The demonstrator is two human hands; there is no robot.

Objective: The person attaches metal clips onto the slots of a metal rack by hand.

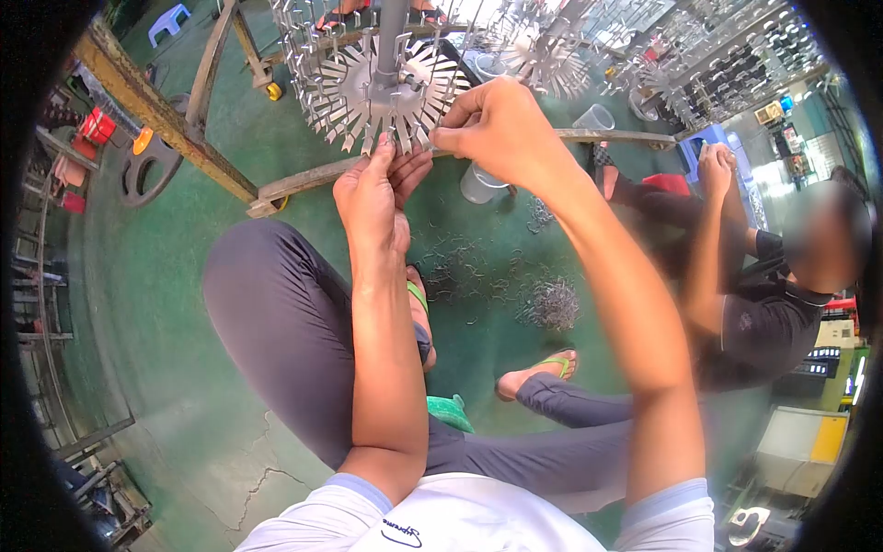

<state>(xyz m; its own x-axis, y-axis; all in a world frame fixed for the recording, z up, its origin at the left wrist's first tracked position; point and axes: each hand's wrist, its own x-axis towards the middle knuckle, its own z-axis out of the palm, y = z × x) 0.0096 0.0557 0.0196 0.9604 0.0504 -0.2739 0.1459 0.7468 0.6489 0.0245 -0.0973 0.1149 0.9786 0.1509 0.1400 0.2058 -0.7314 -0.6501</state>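
A round metal rack [354,87] with flat prongs fanning out from a grey centre post [394,41] stands in front of me. Small metal pieces hang from its prongs and rise in tiers above. My left hand [372,198] is at the lower front edge of the rack, thumb up against a prong tip and fingers curled beneath it. Just to its right, my right hand [497,133] is closed in a pinch beside the prongs. Whatever lies between the fingertips of either hand is too small or hidden to make out.
A wooden frame bar [313,179] runs below the rack. Loose metal pieces lie in a pile [552,304] on the green floor, near a white bucket [482,184]. A person [768,317] sits at my right. Another prong rack [547,60] stands behind.
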